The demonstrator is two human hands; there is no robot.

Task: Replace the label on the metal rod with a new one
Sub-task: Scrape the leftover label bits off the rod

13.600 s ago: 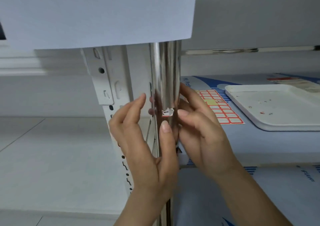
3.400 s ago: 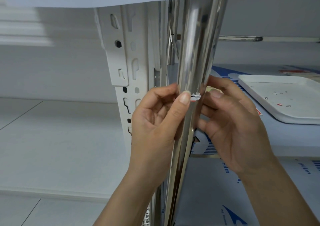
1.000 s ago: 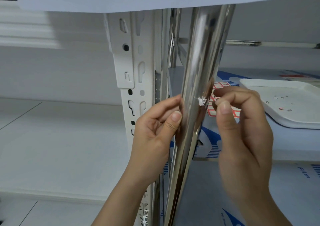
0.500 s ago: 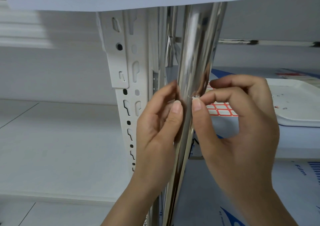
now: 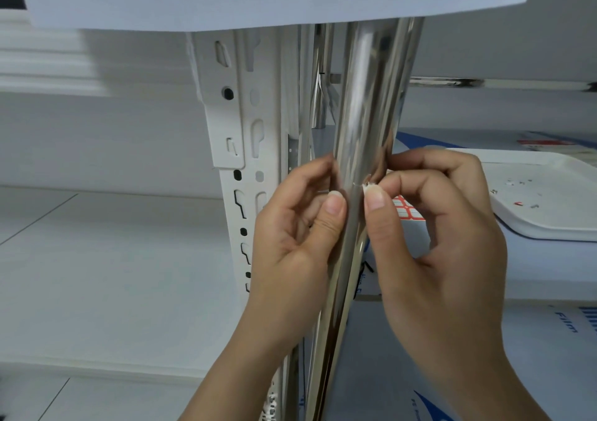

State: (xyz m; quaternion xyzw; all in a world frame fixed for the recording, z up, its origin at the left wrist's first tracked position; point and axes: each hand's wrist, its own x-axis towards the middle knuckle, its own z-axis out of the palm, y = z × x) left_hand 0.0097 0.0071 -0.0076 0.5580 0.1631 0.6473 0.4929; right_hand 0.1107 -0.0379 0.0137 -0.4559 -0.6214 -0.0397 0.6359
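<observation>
- A pale room with a white tiled floor; a white slotted shelf upright [image 5: 240,149] stands left of centre, and a white sheet overhangs the top of the view.
- The metal rod [image 5: 365,136] is a polished, mirror-bright tube, its long axis near vertical and leaning slightly right toward the top.
- The last label scrap [image 5: 367,185], small, white and ragged, clings to the rod's right flank, just above the right thumbnail.
- The right hand [image 5: 433,236] is nearer it: thumb and forefinger are drawn together at the scrap, seemingly pinching its edge, though whether it is truly caught I cannot tell.
- The left hand [image 5: 300,227] steadies the rod from the other side, thumb flat on the metal and fingers curled behind, a grip closed round the tube.
- Peeling should probably go sideways, away from the rod, along its curve.
- Behind, on the table, a sheet of red-bordered labels [image 5: 407,209] lies near a white tray [image 5: 546,201] dotted with bits.
</observation>
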